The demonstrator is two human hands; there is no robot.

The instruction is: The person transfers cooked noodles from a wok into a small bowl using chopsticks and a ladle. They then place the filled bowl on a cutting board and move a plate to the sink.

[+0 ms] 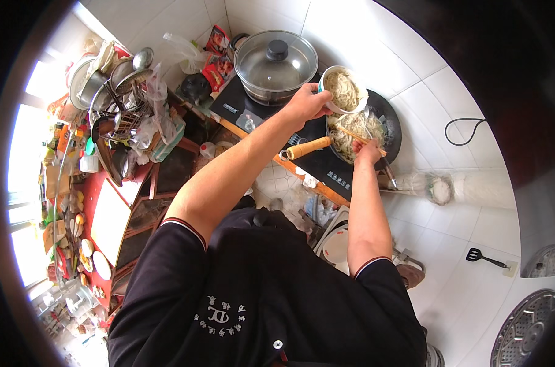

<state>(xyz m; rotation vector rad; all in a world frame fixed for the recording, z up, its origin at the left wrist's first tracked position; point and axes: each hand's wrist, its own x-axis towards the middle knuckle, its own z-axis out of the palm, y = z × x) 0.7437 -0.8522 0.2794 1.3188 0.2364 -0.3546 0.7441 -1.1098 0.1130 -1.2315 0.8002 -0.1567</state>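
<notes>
My left hand [310, 104] grips a white bowl [323, 103] by its near side, tilted above the wok's far left rim. Pale noodles [343, 90] fill the bowl. In my right hand [368, 152] is a pair of wooden chopsticks [351, 133], their tips over the noodles [358, 125] in the dark wok [391, 120]. A metal utensil with a dark handle [387, 170] leans in the wok and passes by my right hand. The wok's wooden handle [308, 147] points toward my left forearm.
A lidded steel pot [276, 69] stands left of the wok on the black cooktop [335, 170]. Red packets [218, 69] lie beside it. At left, a rack of ladles and pans [117, 101] crowds a red counter [94, 197]. A black slotted turner [486, 258] hangs on the tiled wall.
</notes>
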